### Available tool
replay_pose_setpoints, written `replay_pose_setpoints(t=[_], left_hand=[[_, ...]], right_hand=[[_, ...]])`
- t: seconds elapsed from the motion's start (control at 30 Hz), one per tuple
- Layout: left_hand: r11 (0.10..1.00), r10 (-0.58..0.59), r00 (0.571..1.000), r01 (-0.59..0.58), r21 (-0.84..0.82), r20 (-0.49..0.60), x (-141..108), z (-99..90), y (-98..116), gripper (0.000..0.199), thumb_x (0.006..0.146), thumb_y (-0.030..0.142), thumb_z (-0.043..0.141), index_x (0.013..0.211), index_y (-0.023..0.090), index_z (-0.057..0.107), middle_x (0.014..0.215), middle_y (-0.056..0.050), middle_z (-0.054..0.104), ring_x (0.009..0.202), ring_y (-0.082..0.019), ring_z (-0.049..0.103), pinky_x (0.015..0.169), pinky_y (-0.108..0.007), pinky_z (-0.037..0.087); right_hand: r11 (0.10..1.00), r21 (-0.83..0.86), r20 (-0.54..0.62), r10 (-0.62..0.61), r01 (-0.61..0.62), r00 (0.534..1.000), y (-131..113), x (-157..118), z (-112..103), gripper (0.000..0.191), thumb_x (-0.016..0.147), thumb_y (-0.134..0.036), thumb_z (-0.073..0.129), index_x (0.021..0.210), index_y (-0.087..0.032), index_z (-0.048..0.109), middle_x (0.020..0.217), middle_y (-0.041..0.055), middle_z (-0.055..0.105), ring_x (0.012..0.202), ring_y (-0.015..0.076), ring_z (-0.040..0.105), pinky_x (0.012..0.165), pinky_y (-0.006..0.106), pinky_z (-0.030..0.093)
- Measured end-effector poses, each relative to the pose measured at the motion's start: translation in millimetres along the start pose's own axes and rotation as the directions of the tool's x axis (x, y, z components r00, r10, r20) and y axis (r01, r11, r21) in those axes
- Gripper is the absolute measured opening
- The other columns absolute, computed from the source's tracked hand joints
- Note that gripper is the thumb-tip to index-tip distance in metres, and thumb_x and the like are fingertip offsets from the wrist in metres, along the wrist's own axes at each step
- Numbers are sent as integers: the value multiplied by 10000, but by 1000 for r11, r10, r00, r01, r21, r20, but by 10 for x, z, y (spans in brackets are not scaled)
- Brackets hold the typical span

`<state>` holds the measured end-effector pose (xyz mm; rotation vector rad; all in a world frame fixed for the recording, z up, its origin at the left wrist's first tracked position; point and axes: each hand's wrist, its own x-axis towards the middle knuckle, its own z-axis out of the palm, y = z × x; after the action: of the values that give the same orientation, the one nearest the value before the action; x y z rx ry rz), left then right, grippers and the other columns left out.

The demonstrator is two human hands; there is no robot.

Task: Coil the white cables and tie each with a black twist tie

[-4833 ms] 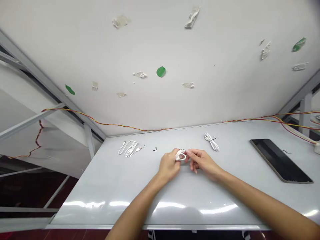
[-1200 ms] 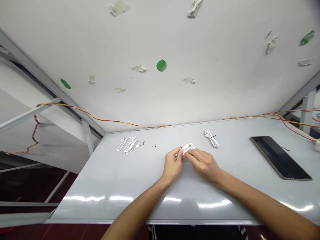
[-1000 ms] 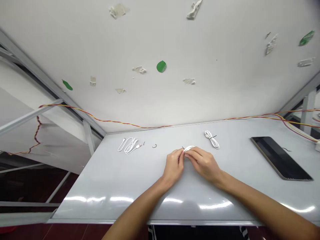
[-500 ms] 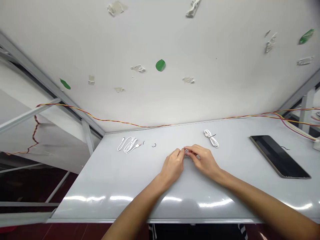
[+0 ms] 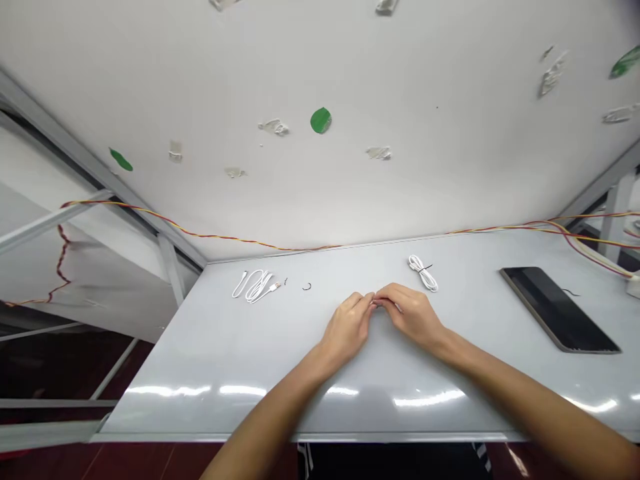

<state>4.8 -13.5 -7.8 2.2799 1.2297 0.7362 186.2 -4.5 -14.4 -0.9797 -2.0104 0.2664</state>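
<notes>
Table (image 5: 210, 353): smooth, glossy grey.
Left hand (image 5: 347, 327), right hand (image 5: 413, 317): fingertips meeting; grip contents hidden, cannot be told.
Tablet (image 5: 560, 310): flat, glossy black.
Tied cable (image 5: 424, 275): white loops, beyond right hand.
Wall (image 5: 400, 200): matte white.

Item (image 5: 378, 305) between hands (image 5: 349, 327) mostly hidden

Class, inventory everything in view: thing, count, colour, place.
Loose USB cable: 1, white, table left
Bundled cable: 1, white, beyond right hand
Loose ties: 3, black, two left, one by tablet
Tablet: 1, black, right
Fitting: 1, white, right edge
Table: 1, grey, centre
Wires: several, red/yellow, along wall
Wall: 1, white, behind
Stickers: 3, green, wall
Tape scraps: several, whitish, wall
Frame bars: several, grey, sides
Floor: red, below
Clothing: black/white, bottom
Left hand, right hand: bare, centre
</notes>
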Motion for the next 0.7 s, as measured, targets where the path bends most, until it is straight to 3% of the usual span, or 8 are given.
replay_pose_setpoints(t=[0.07, 0.17, 0.23, 0.33, 0.4, 0.5, 0.63, 0.7], left_hand=[[932, -117, 993, 120, -343, 27, 41, 4, 42, 367, 993, 382, 426, 1208, 195, 658, 929, -69, 622, 774, -163, 572, 687, -295, 519], [606, -239, 953, 298, -738, 189, 81, -26, 73, 496, 930, 515, 517, 1242, 154, 649, 909, -74, 607, 744, -152, 551, 608, -274, 516], [415, -239, 925, 371, -831, 294, 87, -74, 73, 564, 867, 539, 615, 1257, 134, 638, 885, -70, 592, 738, -143, 538, 605, -267, 511], [301, -222, 901, 426, -853, 372, 85, -136, 73, 575, 790, 519, 724, 1220, 143, 664, 874, -55, 570, 721, -111, 507, 610, -241, 488], [298, -242, 904, 415, -860, 352, 87, -141, 86, 561, 763, 505, 756, 1190, 149, 682, 867, -47, 560, 720, -102, 493, 597, -223, 471], [359, -277, 912, 390, -848, 302, 90, -104, 98, 555, 749, 496, 766, 1168, 139, 694, 847, -48, 575, 706, -108, 504, 583, -229, 470], [521, -258, 945, 312, -794, 202, 77, -74, 63, 418, 760, 445, 754, 1039, 135, 739, 889, -75, 656, 811, -175, 590, 684, -286, 523], [594, -247, 962, 248, -765, 120, 74, -75, 46, 321, 776, 396, 742, 972, 143, 756, 942, -82, 693, 887, -202, 612, 761, -308, 528]], right_hand=[[979, -167, -21, -122, 117, 992, 49, -16, -21, 295, 940, -56, 408, 958, -200, 664, 871, 54, 698, 781, 174, 658, 698, 291, 523], [898, -358, -9, -278, 257, 960, 89, -23, -59, 270, 932, -46, 431, 974, -183, 660, 882, 73, 696, 773, 182, 650, 690, 300, 504], [874, -359, 22, -343, 327, 939, 76, -10, -76, 225, 933, -73, 468, 967, -183, 661, 863, 72, 698, 738, 177, 644, 663, 299, 497], [931, -236, -38, -296, 280, 954, 32, 33, -86, 241, 949, -98, 447, 938, -203, 664, 871, 64, 709, 761, 168, 658, 680, 293, 514], [989, -105, -129, -116, 103, 985, 6, 63, -82, 231, 956, -125, 451, 911, -215, 658, 847, 47, 707, 762, 162, 661, 670, 286, 525], [989, 68, -161, 138, -128, 977, -32, 65, -47, 162, 938, -175, 514, 858, -219, 648, 774, 21, 685, 689, 158, 639, 606, 282, 519], [989, 142, -133, 56, -37, 990, -111, 1, 28, 200, 925, -146, 491, 872, -221, 669, 813, 35, 697, 749, 171, 652, 675, 306, 528], [973, 217, -130, 111, -81, 985, -153, -13, 45, 169, 912, -168, 530, 860, -226, 680, 816, 37, 701, 756, 177, 651, 675, 312, 524]])
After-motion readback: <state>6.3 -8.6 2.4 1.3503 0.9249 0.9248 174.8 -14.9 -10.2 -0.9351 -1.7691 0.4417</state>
